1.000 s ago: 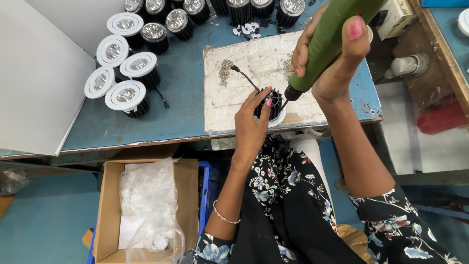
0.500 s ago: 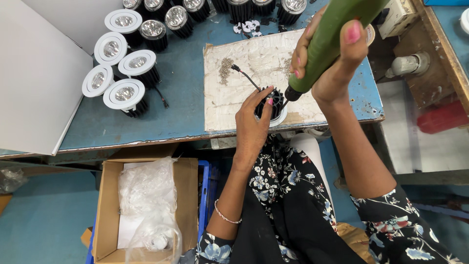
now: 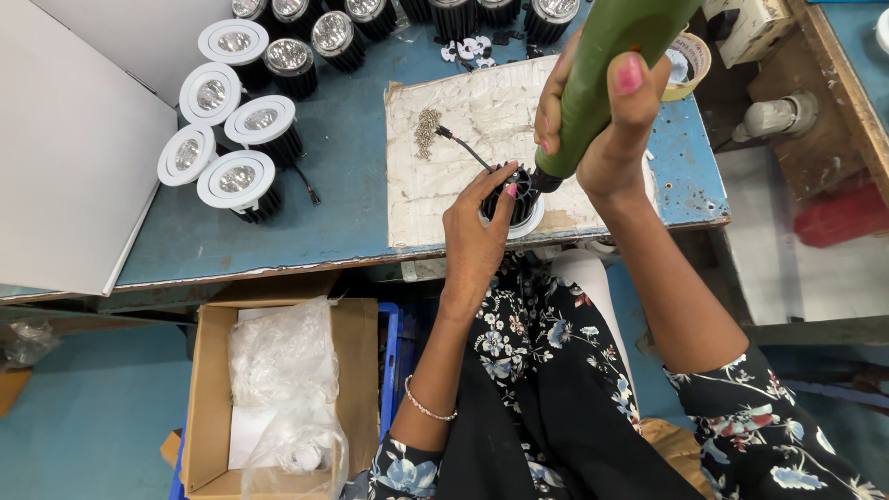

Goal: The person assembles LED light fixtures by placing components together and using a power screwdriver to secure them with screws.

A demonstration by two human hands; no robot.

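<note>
My right hand [image 3: 607, 130] grips a green electric screwdriver [image 3: 607, 65], held upright with its tip down on a black finned downlight [image 3: 517, 196] with a white rim. My left hand [image 3: 477, 231] holds that downlight steady on a worn white board [image 3: 444, 139] lying on the blue table [image 3: 343, 185]. A thin black wire [image 3: 463, 146] runs from the downlight across the board. A small heap of screws [image 3: 427, 130] lies on the board's left part.
Several finished white-rimmed downlights [image 3: 236, 139] stand at the left and along the far edge. A white panel [image 3: 65, 176] leans at the far left. A cardboard box with plastic bags [image 3: 278, 389] sits below the table. A tape roll [image 3: 687, 65] lies at the right.
</note>
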